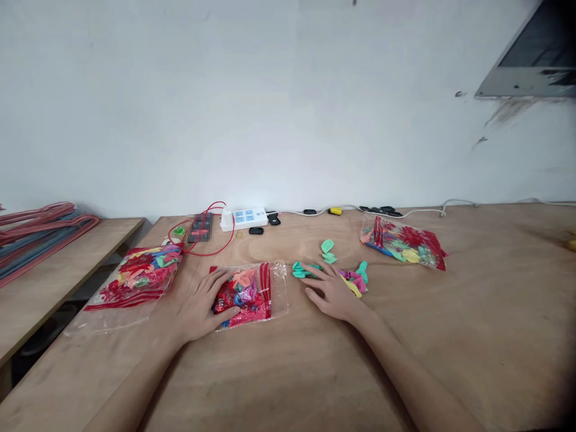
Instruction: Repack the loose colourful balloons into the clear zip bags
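My left hand (202,306) lies with fingers apart on the left edge of a clear plastic bag (245,294) with red print. Colourful balloons show through that bag, and its clear end points right. To the right, my right hand (330,291) is spread low over a small pile of loose balloons, its fingertips at a green balloon (300,270). Beside and partly beneath this hand lie a purple balloon (355,279), a yellow balloon (353,287) and a teal one (362,271). Two pale green balloons (327,247) lie just beyond the fingers.
Similar balloon bags lie at left (144,273) and at back right (405,243). Along the wall are a white power strip (245,218), a red cable (209,254), a phone-like dark item (200,228) and small black pieces (256,230). Hangers (45,231) rest on the left table.
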A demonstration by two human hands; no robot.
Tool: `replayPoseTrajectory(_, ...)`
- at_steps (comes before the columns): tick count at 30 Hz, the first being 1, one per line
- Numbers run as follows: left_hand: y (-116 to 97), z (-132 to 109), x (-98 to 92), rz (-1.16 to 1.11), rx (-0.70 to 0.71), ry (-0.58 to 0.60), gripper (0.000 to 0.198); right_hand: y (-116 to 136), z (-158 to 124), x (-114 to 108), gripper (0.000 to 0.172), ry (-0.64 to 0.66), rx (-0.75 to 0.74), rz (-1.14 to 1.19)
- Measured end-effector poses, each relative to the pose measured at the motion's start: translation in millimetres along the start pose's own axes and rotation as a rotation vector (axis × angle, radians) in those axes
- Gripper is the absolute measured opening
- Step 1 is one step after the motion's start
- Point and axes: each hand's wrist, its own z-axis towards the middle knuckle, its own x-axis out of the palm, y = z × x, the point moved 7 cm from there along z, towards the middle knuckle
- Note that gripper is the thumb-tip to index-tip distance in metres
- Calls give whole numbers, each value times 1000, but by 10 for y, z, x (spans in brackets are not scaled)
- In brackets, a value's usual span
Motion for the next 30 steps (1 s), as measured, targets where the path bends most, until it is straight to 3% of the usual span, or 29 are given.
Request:
replayPoseTrajectory(9,34,-14,31,3,11,2,85,92,72,-49,43,-48,-19,69)
replayPoseTrajectory(14,-109,8,-20,5,22,13,87,388,27,-104,46,-85,-113,140)
replayPoseTrajectory(21,-388,7,-12,-50,104,73,93,990,72,169,36,113,-329,174)
replayPoseTrajectory(26,-676,-29,123,-189,194,140,99,1118,29,321,49,135,-386,210)
replayPoseTrajectory(30,-973,-59,194,-205,240,200,104,1140,-30,602,48,143,-359,267)
